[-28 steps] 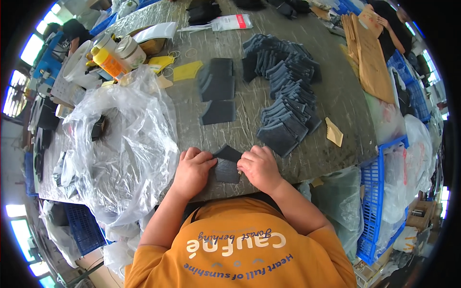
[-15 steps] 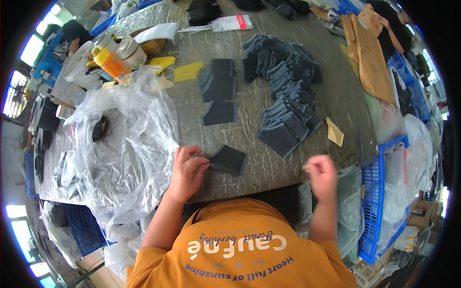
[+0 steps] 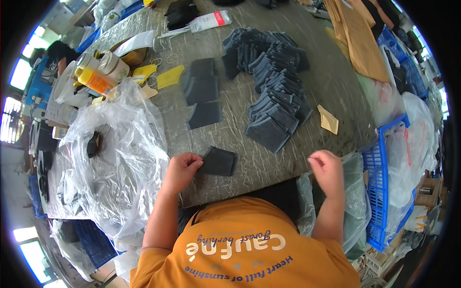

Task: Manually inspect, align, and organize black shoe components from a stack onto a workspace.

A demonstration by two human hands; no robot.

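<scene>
Near the table's front edge lies a dark blue-grey fabric piece (image 3: 218, 162) with one slanted side. My left hand (image 3: 183, 168) pinches its left corner between thumb and fingers. My right hand (image 3: 326, 168) is held apart from it, by the table's front edge on the right, fingers pinched together; whatever they hold, if anything, is too small to make out. Beyond the single piece, a long overlapping row of similar dark pieces (image 3: 273, 108) curves away across the table. To its left is a shorter group of dark pieces (image 3: 200, 81), with another cut piece (image 3: 205, 115) just nearer.
A crumpled clear plastic bag (image 3: 125, 158) covers the table's left side. Behind it stand a yellow-and-orange bottle (image 3: 96, 81) and a white jar (image 3: 114, 66). A tan pattern scrap (image 3: 328, 120) lies at right, near brown paper (image 3: 362, 48) and a blue crate (image 3: 377, 192).
The whole view has shifted slightly. My left hand keeps its pinch on the fabric piece, which lies turned a little. My right hand has moved slightly away to the right.
</scene>
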